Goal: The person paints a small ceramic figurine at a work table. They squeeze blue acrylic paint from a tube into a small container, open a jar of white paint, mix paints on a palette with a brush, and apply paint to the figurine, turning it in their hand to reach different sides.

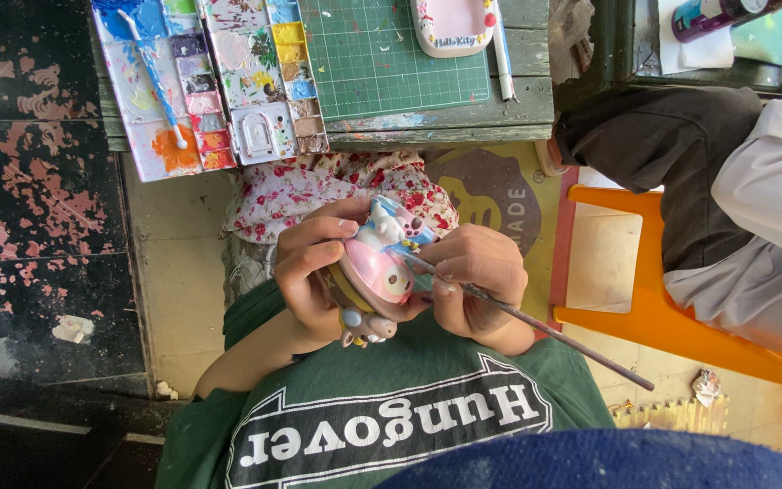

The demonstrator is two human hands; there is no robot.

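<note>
Painting of a small ceramic figurine (377, 272) is in hand, judged to be at the detail stage, since pink, blue and white areas already show on its surface. The left hand (309, 267) is curled around the figurine, fingers wrapped over its top and side, holding it above the lap, clear of the desk (518, 100). The right hand (477, 281) is closed in a pen grip on a thin paintbrush (536, 324), bristle end touching the figurine's side, handle angled away toward the orange chair (681, 330). At the desk's near left corner lies a paint palette (210, 81), wells much used, a blue-handled brush (156, 77) resting across it; a green cutting mat (391, 54) sits at the near edge beside it, with a pink case (452, 25) at its far side. A second person's sleeve (771, 199) is near the right. The next move likely calls for short, steady strokes, the figurine turned in the left hand, and a reload at the palette when the bristles run dry
</note>
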